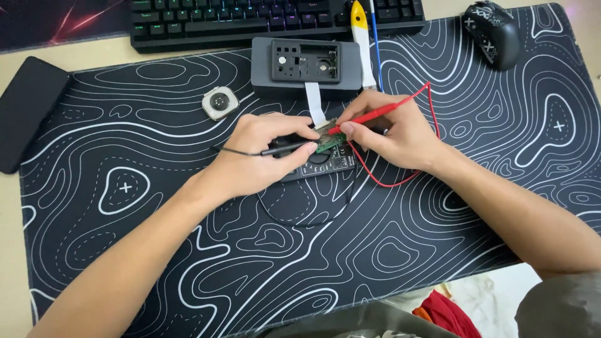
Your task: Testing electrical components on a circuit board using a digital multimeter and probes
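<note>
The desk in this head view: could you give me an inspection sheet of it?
Surface: black desk mat with white contour lines.
Job's things: small green circuit board over a black meter; opened grey device behind, joined by a white ribbon.
Clutter: watch body, yellow tool.
Hands: left hand holds black probe; right hand holds red probe.
Cables: red lead, black lead.
Surroundings: keyboard, mouse.

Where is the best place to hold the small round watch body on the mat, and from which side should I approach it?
Grip the watch body by its two opposite outer edges, probably from straight above. It lies flat on the desk mat, apart from other things, so its rounded rim is free all around.
</note>
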